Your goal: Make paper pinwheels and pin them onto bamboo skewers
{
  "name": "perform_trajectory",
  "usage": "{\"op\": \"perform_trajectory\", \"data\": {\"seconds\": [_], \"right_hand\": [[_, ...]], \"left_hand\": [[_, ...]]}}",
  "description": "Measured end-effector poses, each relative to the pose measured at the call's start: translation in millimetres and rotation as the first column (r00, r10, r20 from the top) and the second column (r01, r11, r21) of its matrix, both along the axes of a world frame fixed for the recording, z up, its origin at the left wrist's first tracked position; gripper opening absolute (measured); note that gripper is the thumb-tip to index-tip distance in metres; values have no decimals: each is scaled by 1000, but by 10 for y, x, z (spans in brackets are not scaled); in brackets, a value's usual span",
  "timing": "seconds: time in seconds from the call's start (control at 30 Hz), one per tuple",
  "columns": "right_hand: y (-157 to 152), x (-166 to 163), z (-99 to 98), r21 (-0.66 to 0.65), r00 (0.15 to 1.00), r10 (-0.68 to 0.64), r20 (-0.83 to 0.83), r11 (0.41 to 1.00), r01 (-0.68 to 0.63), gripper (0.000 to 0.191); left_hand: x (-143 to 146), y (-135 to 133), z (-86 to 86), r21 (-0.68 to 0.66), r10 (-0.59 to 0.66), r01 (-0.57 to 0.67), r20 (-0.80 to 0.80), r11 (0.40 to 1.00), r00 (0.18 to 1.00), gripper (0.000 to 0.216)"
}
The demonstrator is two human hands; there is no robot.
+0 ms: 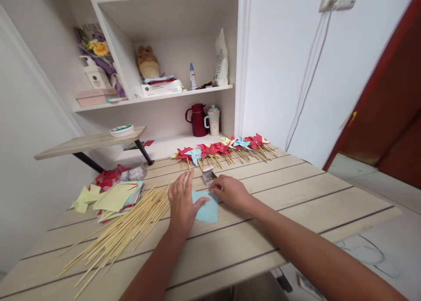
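A light blue square of paper (208,212) lies flat on the wooden table in front of me. My left hand (183,204) rests over its left side, fingers stretched forward and thumb out across the paper. Just beyond the paper stands a small open box (208,177); its contents are too small to make out. My right hand (232,193) is beside the box, above the paper's upper right corner, with its fingers pinched together. Whatever they hold, if anything, is hidden. Thin wooden sticks (121,233) lie in a loose pile left of my left hand.
Finished paper pinwheels (210,150) on sticks line the table's back edge. At the left are stacked coloured paper squares (115,198) and a yellow folded pinwheel shape (85,198). A small raised stand (92,141) is behind them. A red jug (198,120) and a cup (213,120) stand on the shelf.
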State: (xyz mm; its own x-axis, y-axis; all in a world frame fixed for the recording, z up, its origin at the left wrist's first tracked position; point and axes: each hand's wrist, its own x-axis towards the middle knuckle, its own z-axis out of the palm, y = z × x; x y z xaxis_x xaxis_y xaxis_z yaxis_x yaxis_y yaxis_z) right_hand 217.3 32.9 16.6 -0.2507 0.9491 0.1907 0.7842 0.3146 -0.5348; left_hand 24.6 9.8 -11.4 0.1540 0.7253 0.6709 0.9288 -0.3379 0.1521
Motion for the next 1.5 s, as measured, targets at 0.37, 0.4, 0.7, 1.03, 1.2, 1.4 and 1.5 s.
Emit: {"op": "perform_trajectory", "data": {"seconds": [0.37,0.4,0.7,1.03,1.2,1.4,1.5], "right_hand": [[9,-19,-103,-5,997,40,66,999,-40,34],[12,-32,-112,-8,997,51,63,999,-51,33],[69,-59,-177,-14,994,112,-6,994,-112,10],[34,-54,-167,-10,994,102,-29,995,-103,31],[24,-84,-192,-17,988,122,-98,992,-124,18],[80,-45,-188,-19,957,128,-260,990,-138,4],[98,-30,-172,-10,907,120,-403,991,-135,5]], "left_hand": [[35,-53,-32,-213,129,-145,-86,966,988,41],[37,-53,-32,-211,131,-146,-85,966,988,42],[12,-31,-44,-287,105,-114,-48,951,993,51],[24,-50,-29,-327,44,-66,-73,943,996,55],[13,-31,-29,-327,38,-17,56,945,998,48],[-45,56,-49,-228,2,180,626,957,780,46],[-49,49,2,-211,-62,357,783,910,618,45]]}}
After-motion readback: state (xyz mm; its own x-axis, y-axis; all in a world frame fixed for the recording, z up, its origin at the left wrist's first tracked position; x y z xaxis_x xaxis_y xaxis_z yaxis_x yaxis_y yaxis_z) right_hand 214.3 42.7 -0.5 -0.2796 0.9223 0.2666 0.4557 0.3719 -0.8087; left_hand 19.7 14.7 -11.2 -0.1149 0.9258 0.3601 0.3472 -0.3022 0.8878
